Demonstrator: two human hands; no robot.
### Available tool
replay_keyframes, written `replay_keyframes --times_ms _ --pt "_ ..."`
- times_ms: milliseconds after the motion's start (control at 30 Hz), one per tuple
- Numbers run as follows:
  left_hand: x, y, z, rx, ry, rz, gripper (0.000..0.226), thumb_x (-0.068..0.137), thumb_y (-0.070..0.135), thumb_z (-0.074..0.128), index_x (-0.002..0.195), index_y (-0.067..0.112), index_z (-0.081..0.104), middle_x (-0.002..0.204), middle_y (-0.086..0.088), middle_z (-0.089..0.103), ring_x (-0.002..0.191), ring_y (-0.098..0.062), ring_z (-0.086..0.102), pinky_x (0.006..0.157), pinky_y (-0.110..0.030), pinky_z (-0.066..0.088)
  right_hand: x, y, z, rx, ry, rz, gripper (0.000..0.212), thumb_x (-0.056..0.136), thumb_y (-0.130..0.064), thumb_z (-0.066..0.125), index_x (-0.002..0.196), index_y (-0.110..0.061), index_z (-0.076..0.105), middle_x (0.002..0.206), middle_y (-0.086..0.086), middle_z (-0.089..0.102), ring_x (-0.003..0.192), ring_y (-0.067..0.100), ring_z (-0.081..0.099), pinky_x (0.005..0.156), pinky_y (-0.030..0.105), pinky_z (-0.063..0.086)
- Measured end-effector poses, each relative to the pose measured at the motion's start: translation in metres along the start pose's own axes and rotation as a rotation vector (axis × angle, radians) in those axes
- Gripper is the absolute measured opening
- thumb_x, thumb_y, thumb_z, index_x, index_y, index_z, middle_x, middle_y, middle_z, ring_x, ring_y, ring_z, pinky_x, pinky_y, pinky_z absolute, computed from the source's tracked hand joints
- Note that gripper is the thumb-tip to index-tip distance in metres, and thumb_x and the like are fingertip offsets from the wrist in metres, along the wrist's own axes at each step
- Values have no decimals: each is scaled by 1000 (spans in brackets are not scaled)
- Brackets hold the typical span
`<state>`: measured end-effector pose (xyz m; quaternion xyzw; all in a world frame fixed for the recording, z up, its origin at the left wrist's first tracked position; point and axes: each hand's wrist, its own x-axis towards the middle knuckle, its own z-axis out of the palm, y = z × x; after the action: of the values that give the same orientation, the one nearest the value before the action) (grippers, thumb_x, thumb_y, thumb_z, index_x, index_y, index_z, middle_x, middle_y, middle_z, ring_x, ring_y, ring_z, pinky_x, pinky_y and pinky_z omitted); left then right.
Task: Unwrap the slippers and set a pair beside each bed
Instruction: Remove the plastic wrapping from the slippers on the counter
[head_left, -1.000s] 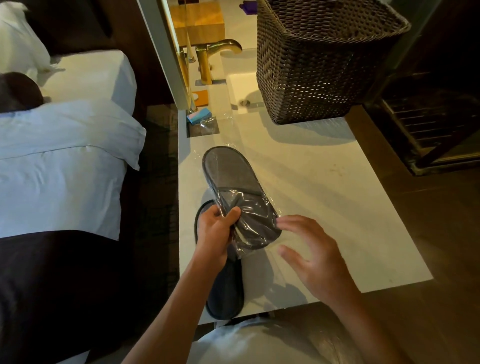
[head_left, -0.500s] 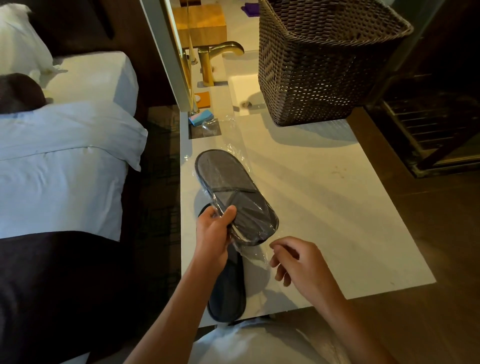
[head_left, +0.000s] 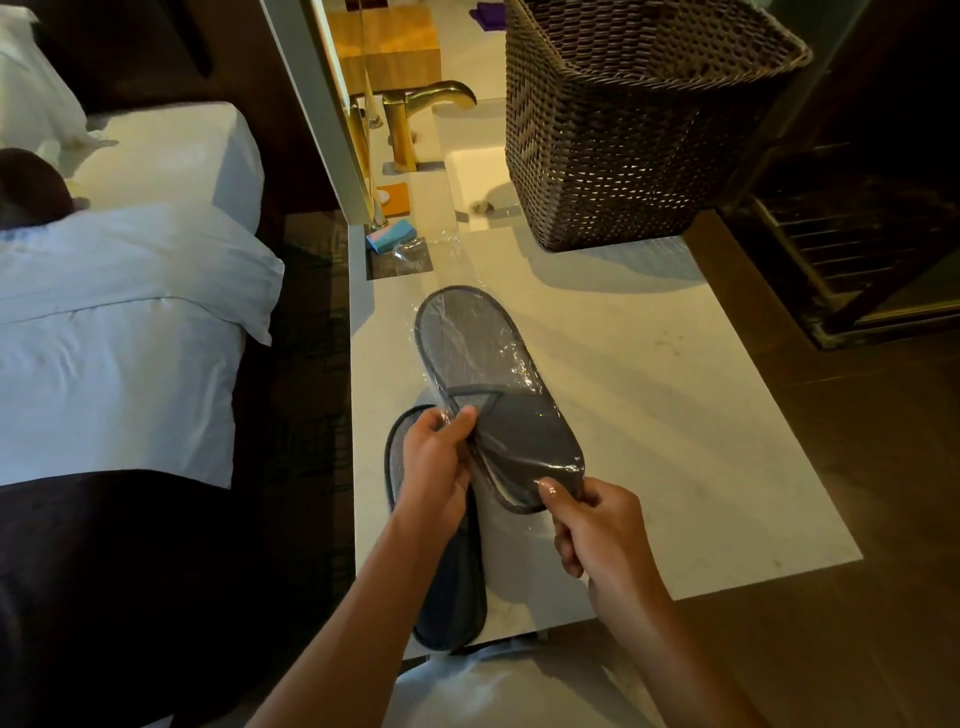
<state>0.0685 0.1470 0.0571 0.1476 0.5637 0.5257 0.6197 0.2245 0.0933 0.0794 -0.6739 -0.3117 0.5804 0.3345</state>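
A grey slipper in clear plastic wrap (head_left: 483, 379) is held just above the pale stone counter (head_left: 675, 441), toe end toward me. My left hand (head_left: 434, 462) grips its left side at the strap, thumb on top. My right hand (head_left: 597, 530) pinches the toe end and the plastic there. A second grey slipper (head_left: 452, 597) lies flat on the counter below my left hand, partly hidden by that hand and forearm. I cannot tell whether it is wrapped.
A large dark wicker basket (head_left: 623, 145) stands at the back of the counter beside a gold tap (head_left: 415, 114) and basin. A small blue-pink packet (head_left: 392, 236) and loose plastic lie near the mirror edge. A white-sheeted bed (head_left: 119, 338) is to the left.
My right hand has come in from the counter and closed on the toe end of the wrapped slipper. The slipper has swung slightly toward the right.
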Motion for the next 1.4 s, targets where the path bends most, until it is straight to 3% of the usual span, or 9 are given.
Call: replay_keyframes --times_ms 100,267,367,633,867,1033,1133,1267,1400 --pt "13 2 3 -40 21 -26 4 91 11 61 94 8 61 92 -13 66 85 -23 64 90 -44 53 -1 5 -7 -53 12 5 24 90 -20 66 80 1 67 54 5 61 42 11 51 41 23 43" --pt "24 14 25 -47 -2 -29 31 88 25 68 113 9 61 109 -11 69 99 -24 69 81 -39 59 2 12 -21 -72 18 25 22 90 -21 66 83 -1 68 58 7 65 44 12 55 42 24 47" --pt "34 17 38 -74 17 -62 37 86 27 70 116 9 58 111 -15 70 99 -30 70 85 -47 59 4 14 -27 -68 14 29 22 90 -22 66 81 -2 68 56 5 67 43 12 56 42 24 47" --pt "58 25 63 -57 73 11 19 90 28 65 99 12 64 105 -11 71 98 -25 70 89 -46 57 15 14 -47 -59 9 61 29 89 -23 65 67 -4 64 48 2 64 35 10 55 37 21 48" --pt "78 35 71 -42 161 77 11 90 23 64 87 13 64 88 -3 64 83 -15 63 72 -29 57 22 30 -69 -27 -22 49 21 83 -27 71 84 -6 67 61 8 68 63 28 64 64 37 57" --pt "80 19 71 -13 37 -5 15 90 25 65 95 11 65 94 -7 67 95 -23 65 92 -42 56 32 23 -64 124 -117 42 39 71 -41 70 107 -26 62 110 1 69 103 23 65 93 47 56" --pt "83 15 71 -10 47 -30 22 89 28 65 102 10 65 95 -7 67 93 -22 66 87 -40 57 38 19 -63 99 -91 -40 27 85 -32 68 111 -25 64 114 2 69 109 21 65 93 45 56" --pt "102 32 68 -16 156 55 9 90 16 63 93 8 63 81 -5 65 70 -15 61 60 -26 53 40 22 -72 8 -110 -76 22 81 -32 70 102 -28 64 107 0 70 102 18 67 79 30 61" --pt "118 53 68 -229 196 80 7 91 7 62 93 0 60 89 -15 67 73 -26 70 68 -33 61 41 26 -84 54 -130 -58 36 72 -38 71 103 -23 66 100 3 74 100 24 70 83 39 61"
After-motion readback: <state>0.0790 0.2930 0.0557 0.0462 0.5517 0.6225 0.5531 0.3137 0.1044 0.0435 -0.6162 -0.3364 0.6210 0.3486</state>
